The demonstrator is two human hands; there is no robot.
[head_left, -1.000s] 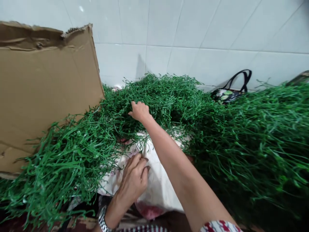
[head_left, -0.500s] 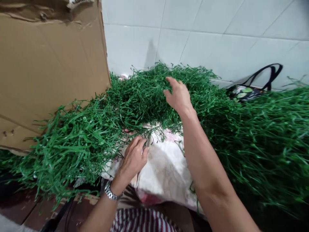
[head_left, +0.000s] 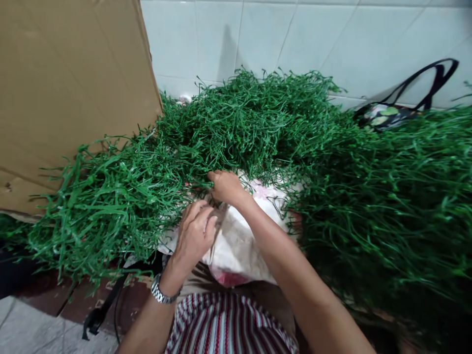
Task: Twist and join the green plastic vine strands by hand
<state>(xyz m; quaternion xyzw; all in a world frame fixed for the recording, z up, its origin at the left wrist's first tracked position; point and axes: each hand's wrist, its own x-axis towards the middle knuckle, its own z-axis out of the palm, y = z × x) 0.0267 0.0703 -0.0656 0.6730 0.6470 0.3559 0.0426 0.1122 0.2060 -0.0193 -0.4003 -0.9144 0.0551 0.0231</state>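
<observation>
My left hand, a metal watch on its wrist, is over the left part of a pale flowered cloth. Its fingers are bent and close together; whatever they hold, if anything, is hidden. Just beyond it, my right hand is closed at the near edge of the green pile, its fingertips pinched at a thin green stem. Around both hands lie heaps of thin green plastic-looking stems with small tips: a leafier left heap, a back heap and a large right heap.
A tall cardboard box stands at the left behind the stems. A white tiled wall closes off the back. A dark patterned bag with black handles leans there at the right. A black strap hangs at lower left.
My right hand has come down from above the back heap toward me and left, beside my left hand, and its fingers have closed. My left hand has stayed nearly in place. The view has tilted down.
</observation>
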